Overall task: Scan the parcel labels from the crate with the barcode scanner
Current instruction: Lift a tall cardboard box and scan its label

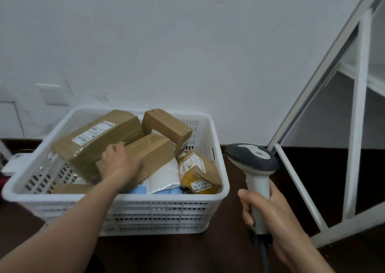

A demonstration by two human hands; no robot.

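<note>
**Left hand on the middle box, scanner waiting**

The middle box [143, 156] lies mid-crate [145, 208], long axis running 8 to 2 o'clock, no label showing; the left hand [119, 164] curls over its near end; the right hand [270, 212], at 3 o'clock, grips the upright scanner [253, 160], head pointing 10 o'clock.

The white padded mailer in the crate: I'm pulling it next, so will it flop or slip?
The white padded mailer looks soft and glossy, so probably floppy and somewhat slippery. It is wedged under the cardboard box that the left hand touches, so it may drag.
</note>
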